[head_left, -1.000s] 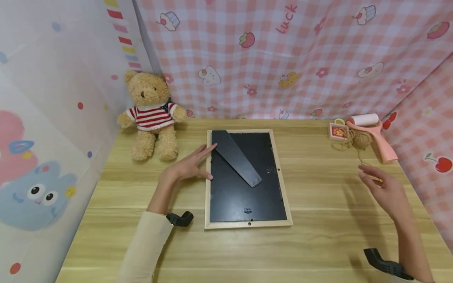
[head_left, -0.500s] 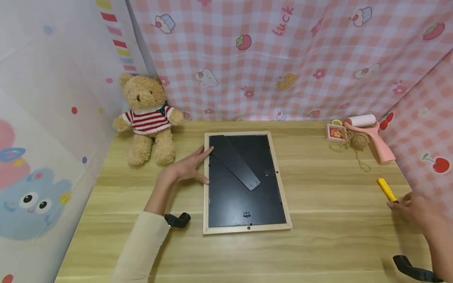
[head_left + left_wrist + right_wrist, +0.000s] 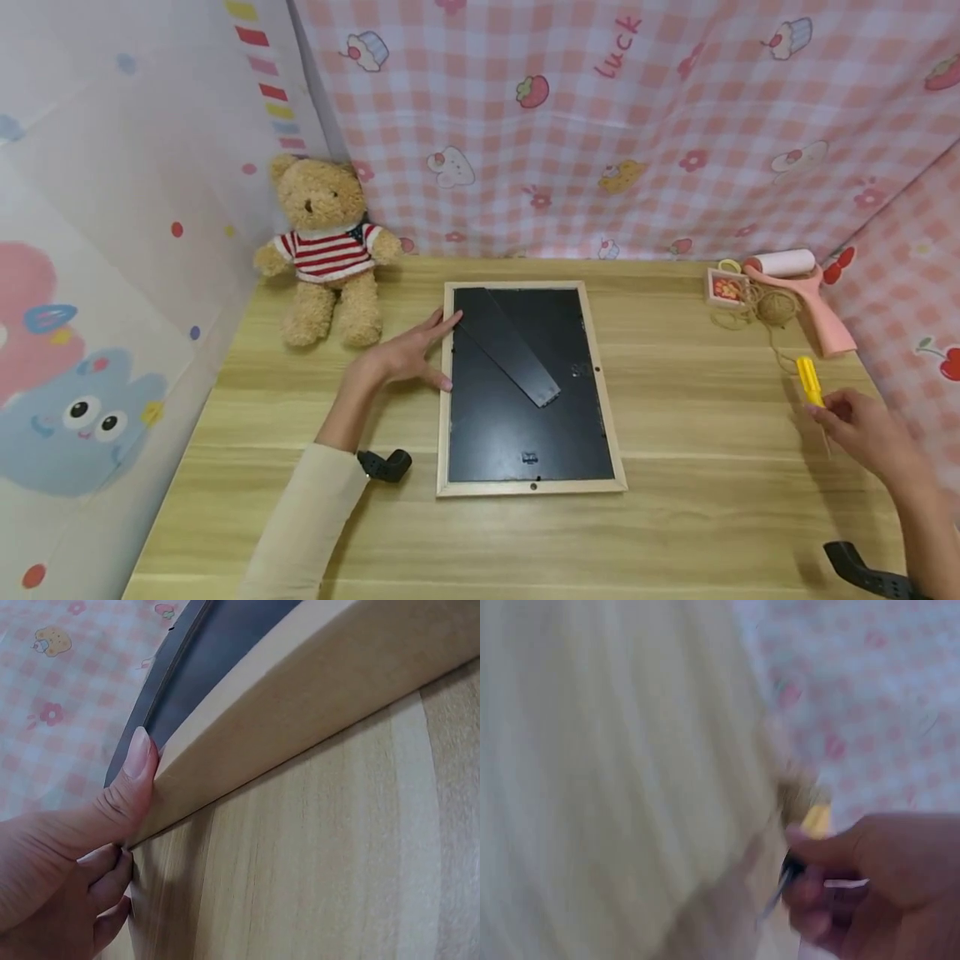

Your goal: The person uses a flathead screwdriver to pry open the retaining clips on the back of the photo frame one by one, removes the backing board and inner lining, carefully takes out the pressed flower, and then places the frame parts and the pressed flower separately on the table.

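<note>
A picture frame [image 3: 444, 433] with a pale wooden border lies face down in the middle of the table. Its black backing board [image 3: 510, 442] faces up, with a black stand leg [image 3: 517, 350] lying slantwise across it. My left hand [image 3: 401, 354] rests at the frame's left side, fingers spread; the left wrist view has the thumb [image 3: 135, 772] against the wooden edge. Off to the right, my right hand [image 3: 862, 425] pinches a screwdriver [image 3: 809, 381] by the lower end of its yellow handle. Its thin metal shaft [image 3: 771, 904] points back toward the table's near side; this view is blurred.
At the back right are a pink-handled lint roller [image 3: 817, 312], a ball of twine [image 3: 776, 307] with a loose strand, and a small box [image 3: 723, 289]. A teddy bear [image 3: 330, 250] sits at the back left. Printed cloths [image 3: 570, 150] hang around the table.
My right hand has moved from near the twine toward the right edge, then slightly back left, and the screwdriver has turned, its shaft now showing. My left hand has stayed at the frame.
</note>
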A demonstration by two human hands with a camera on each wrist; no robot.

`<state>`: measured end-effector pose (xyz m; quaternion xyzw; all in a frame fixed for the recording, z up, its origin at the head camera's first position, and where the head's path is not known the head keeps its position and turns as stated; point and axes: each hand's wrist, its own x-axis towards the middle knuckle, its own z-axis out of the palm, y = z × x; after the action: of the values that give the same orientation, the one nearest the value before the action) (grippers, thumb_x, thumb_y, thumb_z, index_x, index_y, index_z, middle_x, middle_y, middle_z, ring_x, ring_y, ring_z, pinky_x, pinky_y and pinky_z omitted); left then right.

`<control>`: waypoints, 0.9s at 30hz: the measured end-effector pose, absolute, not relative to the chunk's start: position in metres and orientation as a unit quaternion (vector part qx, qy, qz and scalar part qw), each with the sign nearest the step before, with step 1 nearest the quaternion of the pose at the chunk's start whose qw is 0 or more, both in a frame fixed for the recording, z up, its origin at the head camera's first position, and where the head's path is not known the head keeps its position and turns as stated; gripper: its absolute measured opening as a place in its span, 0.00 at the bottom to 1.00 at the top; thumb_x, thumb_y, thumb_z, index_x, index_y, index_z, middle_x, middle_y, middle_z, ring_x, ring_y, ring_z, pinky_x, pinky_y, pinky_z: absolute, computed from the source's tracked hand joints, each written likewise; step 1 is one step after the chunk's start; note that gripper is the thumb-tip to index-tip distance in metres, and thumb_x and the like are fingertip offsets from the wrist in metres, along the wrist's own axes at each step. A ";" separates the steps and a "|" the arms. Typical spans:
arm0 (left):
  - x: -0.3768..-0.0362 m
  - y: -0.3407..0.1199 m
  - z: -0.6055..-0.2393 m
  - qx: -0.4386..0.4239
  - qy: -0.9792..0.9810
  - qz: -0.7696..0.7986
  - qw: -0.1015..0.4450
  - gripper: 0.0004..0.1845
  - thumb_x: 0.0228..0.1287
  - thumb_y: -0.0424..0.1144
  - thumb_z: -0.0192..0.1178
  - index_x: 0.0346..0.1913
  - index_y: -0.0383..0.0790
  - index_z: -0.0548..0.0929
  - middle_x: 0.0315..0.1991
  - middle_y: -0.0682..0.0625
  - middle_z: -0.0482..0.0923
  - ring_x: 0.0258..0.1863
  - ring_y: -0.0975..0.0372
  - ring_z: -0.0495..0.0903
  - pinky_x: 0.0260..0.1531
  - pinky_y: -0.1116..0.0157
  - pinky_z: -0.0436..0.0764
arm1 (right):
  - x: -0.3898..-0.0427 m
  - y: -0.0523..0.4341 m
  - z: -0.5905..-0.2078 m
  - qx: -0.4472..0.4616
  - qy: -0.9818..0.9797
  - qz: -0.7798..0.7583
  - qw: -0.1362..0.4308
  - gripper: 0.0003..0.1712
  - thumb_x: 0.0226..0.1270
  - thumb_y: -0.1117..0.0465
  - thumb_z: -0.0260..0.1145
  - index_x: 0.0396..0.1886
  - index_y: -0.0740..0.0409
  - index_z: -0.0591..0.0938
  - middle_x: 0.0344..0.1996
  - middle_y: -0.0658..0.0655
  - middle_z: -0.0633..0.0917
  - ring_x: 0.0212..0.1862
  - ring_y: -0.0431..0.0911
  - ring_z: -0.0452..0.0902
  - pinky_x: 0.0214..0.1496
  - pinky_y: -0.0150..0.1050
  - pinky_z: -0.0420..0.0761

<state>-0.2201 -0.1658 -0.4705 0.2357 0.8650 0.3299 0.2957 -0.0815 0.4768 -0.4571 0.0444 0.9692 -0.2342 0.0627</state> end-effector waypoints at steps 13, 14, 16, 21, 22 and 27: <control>-0.218 -0.164 -0.468 0.237 0.866 0.329 0.294 0.68 0.63 0.53 0.80 0.92 0.52 0.39 0.89 0.32 0.25 0.88 0.33 0.38 0.86 0.35 0.49 | -0.111 0.349 -0.438 -0.078 0.644 -0.761 -0.014 0.11 0.85 0.75 0.57 0.58 0.67 0.80 0.44 0.55 0.93 0.40 0.41 0.91 0.44 0.32 0.91; -0.219 -0.164 -0.469 0.237 0.867 0.326 0.293 0.68 0.63 0.53 0.80 0.92 0.51 0.39 0.89 0.31 0.25 0.88 0.33 0.38 0.86 0.35 0.50 | -0.113 0.343 -0.437 -0.088 0.627 -0.774 -0.013 0.12 0.85 0.76 0.55 0.59 0.69 0.79 0.46 0.56 0.92 0.42 0.42 0.91 0.46 0.33 0.91; -0.214 -0.161 -0.459 0.230 0.867 0.326 0.300 0.68 0.64 0.49 0.81 0.92 0.48 0.39 0.89 0.32 0.25 0.89 0.35 0.38 0.86 0.37 0.49 | -0.114 0.331 -0.436 -0.099 0.611 -0.785 -0.011 0.13 0.85 0.77 0.54 0.61 0.71 0.78 0.48 0.57 0.91 0.44 0.44 0.92 0.49 0.33 0.91; -0.215 -0.163 -0.462 0.231 0.867 0.325 0.299 0.67 0.65 0.47 0.80 0.92 0.47 0.39 0.89 0.32 0.25 0.88 0.34 0.37 0.86 0.37 0.49 | -0.117 0.310 -0.439 -0.133 0.570 -0.811 0.010 0.16 0.85 0.79 0.50 0.63 0.75 0.78 0.54 0.61 0.88 0.53 0.48 0.93 0.58 0.36 0.91; -0.216 -0.164 -0.465 0.232 0.867 0.326 0.298 0.67 0.65 0.49 0.80 0.92 0.48 0.39 0.90 0.33 0.25 0.89 0.35 0.37 0.86 0.37 0.49 | -0.118 0.307 -0.441 -0.144 0.555 -0.820 0.013 0.16 0.85 0.79 0.49 0.63 0.75 0.78 0.55 0.62 0.87 0.55 0.50 0.93 0.60 0.37 0.90; -0.229 -0.173 -0.494 0.242 0.856 0.351 0.292 0.74 0.54 0.64 0.82 0.92 0.58 0.40 0.90 0.36 0.24 0.89 0.36 0.35 0.86 0.34 0.47 | -0.121 0.284 -0.450 -0.172 0.499 -0.849 -0.009 0.18 0.89 0.74 0.45 0.63 0.79 0.78 0.56 0.66 0.86 0.57 0.53 0.93 0.64 0.43 0.87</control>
<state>-0.2294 -0.1731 -0.4936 0.2418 0.8561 0.3511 0.2923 -0.1207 0.2843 -0.4497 -0.1725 0.4988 -0.8494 -0.0088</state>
